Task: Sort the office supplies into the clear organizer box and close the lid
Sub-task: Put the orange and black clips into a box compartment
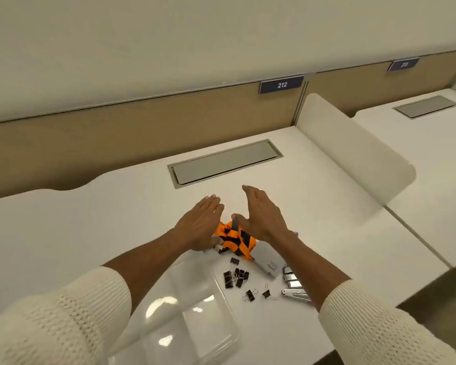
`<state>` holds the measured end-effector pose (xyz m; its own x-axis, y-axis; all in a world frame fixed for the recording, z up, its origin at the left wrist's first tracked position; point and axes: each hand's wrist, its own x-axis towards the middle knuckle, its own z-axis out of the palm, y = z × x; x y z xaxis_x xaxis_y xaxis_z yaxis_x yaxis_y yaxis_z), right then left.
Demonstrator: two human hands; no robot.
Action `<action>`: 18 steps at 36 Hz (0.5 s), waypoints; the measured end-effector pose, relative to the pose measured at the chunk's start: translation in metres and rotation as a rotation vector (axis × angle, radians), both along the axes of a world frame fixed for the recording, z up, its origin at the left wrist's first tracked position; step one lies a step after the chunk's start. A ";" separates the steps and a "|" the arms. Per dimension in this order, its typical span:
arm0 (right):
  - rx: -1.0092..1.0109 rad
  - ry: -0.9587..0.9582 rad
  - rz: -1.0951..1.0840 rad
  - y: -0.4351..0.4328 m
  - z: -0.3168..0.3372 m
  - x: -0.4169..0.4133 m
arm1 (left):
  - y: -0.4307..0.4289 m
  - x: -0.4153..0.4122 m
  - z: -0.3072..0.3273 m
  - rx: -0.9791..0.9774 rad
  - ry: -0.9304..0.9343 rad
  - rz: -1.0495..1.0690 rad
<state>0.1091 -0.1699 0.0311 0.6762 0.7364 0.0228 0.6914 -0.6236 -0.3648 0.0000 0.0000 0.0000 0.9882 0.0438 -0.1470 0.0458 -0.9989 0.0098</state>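
Both hands hover flat over the white desk, fingers stretched out and holding nothing. My left hand [199, 225] is just left of an orange and black bundle [236, 241]. My right hand [263, 216] is over its right side, thumb near its top. Black binder clips [234, 277] lie scattered in front of the bundle. A grey box [267, 262] and silver staple strips [291, 280] lie to the right, partly under my right forearm. The clear organizer box [195, 312] sits near the desk's front edge, between my forearms.
A grey cable hatch [224, 162] is set into the desk beyond my hands. A white divider panel [353, 148] borders the desk on the right. A tan back panel carries a sign reading 212 [281, 85].
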 end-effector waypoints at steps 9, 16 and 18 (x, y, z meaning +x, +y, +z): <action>-0.246 0.223 0.047 -0.012 -0.058 0.009 | -0.012 0.023 -0.037 -0.167 0.182 0.030; -0.309 0.202 0.112 -0.005 -0.084 0.011 | -0.018 0.040 -0.058 -0.300 0.160 0.058; -0.342 0.188 0.112 -0.002 -0.090 0.011 | -0.018 0.044 -0.060 -0.304 0.146 0.079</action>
<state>0.1197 -0.1717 -0.0587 0.5603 0.7494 -0.3527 0.7030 -0.6555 -0.2759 0.0443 -0.0178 -0.0598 0.9511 0.0517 -0.3044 0.1456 -0.9445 0.2946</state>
